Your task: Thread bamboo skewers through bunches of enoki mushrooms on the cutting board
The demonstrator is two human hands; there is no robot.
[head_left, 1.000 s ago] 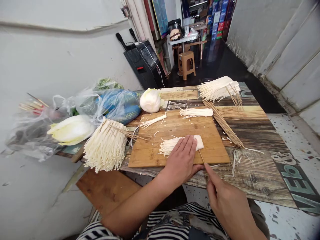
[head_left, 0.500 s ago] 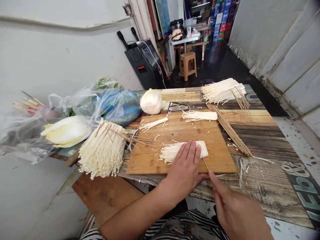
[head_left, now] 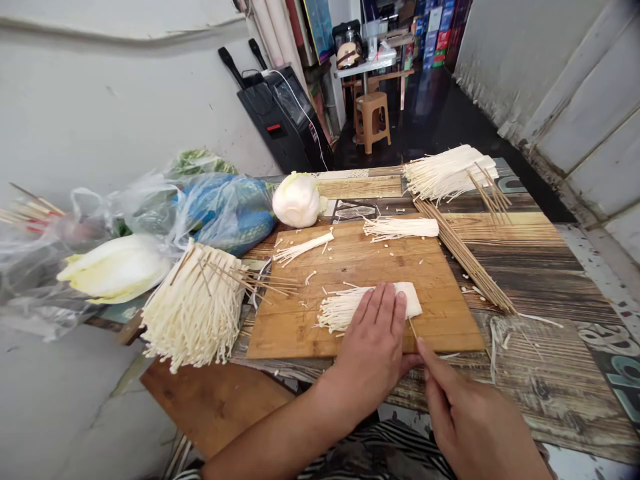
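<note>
My left hand (head_left: pixel 375 327) lies flat, fingers stretched out, over a bunch of enoki mushrooms (head_left: pixel 340 308) on the wooden cutting board (head_left: pixel 280 327). It presses the bunch down; the cut base shows to the right of the fingers. Pinched in my right hand (head_left: pixel 475 407) is a thin bamboo skewer (head_left: pixel 413 328), which meets the near edge of the mushroom base. How deep its tip sits is hidden. Farther back on the board are a small strand cluster of enoki (head_left: pixel 305 248) and another flat enoki bunch (head_left: pixel 403 228).
Skewered enoki (head_left: pixel 195 303) are piled left of the board, others (head_left: pixel 447 172) at the back right. Loose skewers (head_left: pixel 465 257) lie along the board's right side. Napa cabbages (head_left: pixel 117 267), (head_left: pixel 297 200) and a blue plastic bag (head_left: pixel 233 210) stand left and behind.
The view has shifted slightly. My left hand stays pressed on the enoki, and my right hand still pinches the skewer, with slightly less of it showing between fingers and mushrooms.
</note>
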